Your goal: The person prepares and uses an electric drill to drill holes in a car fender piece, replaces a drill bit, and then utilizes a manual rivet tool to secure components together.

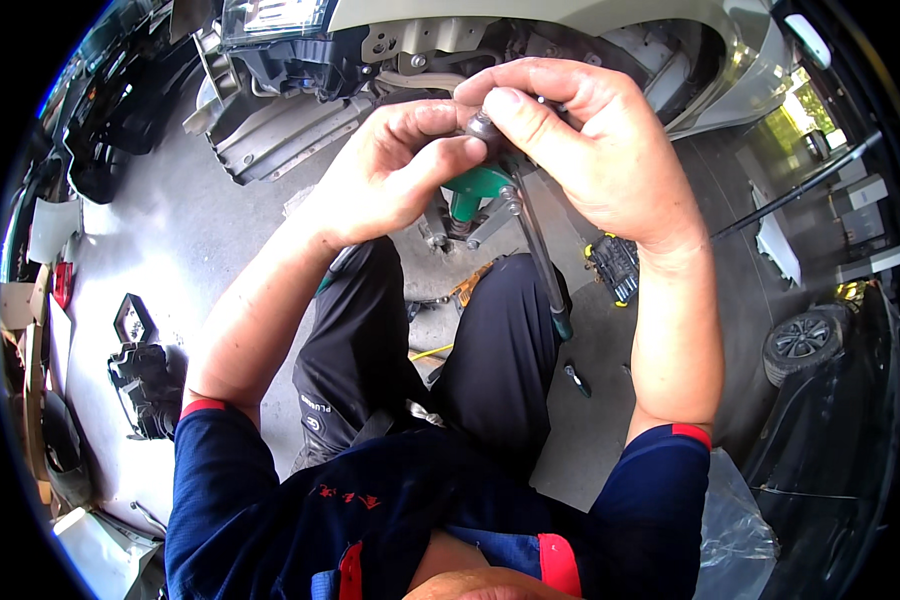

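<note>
A small, rounded dark metal part (482, 127) is pinched between my two hands, in front of the opened-up car front. My left hand (395, 165) has its thumb and fingers closed on the part's near side. From the other side, the thumb and curled fingers of my right hand (595, 140) press on its top. Most of the part is covered by fingers, so its full shape is hidden. Just beneath the hands stands a green metal device (480, 184) with grey arms. A long metal rod with a dark green grip (563, 325) slants down beside my right knee.
Above, the light-coloured car fender (470, 8) and a grey metal beam (290, 140) hang over the floor. A black-and-yellow tool case (615, 270), an orange tool (473, 284) and a small hand tool (576, 379) lie around my legs. Black parts (145, 390) lie left; a dark car (820, 400) stands right.
</note>
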Motion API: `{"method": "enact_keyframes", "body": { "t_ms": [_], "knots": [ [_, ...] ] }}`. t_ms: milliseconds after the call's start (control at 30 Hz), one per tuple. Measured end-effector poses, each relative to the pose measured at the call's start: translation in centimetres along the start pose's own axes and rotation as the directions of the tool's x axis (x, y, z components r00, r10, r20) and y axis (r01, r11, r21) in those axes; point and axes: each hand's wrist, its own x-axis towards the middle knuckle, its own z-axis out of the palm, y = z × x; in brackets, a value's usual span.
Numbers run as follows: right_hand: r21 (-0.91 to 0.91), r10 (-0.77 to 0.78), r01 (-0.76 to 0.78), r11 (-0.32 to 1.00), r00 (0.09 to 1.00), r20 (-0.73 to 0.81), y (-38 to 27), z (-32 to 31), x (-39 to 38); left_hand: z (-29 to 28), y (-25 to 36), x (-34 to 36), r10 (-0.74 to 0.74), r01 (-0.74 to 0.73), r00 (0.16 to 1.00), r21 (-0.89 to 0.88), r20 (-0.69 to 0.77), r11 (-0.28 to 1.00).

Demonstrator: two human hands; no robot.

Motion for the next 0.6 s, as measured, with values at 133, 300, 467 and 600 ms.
{"method": "enact_keyframes", "body": {
  "t_ms": [133, 300, 467, 600],
  "knots": [
    [0.055, 0.04, -0.042, 0.998, 0.998, 0.045, 0.5, 0.7, -0.1, -0.9, -0.1, -0.7, -0.017, -0.027, 0.977, 0.202, 0.211, 0.979],
    [-0.048, 0.046, -0.047, 0.998, 0.999, -0.016, 0.8, 1.3, 0.4, -0.9, 0.1, -0.4, -0.125, 0.094, 0.984, 0.231, 0.123, 0.968],
    [-0.019, -0.07, 0.07, 0.997, 0.998, 0.006, -1.6, -0.1, 1.2, 0.6, 3.4, 0.3, -0.028, 0.011, 0.997, 0.231, 0.071, 0.973],
    [-0.258, -0.156, 0.153, 0.954, 0.988, 0.009, -7.5, -2.3, 2.0, 2.0, 9.2, 0.8, 0.11, -0.109, 0.994, 0.335, 0.017, 0.936]
  ]
}}
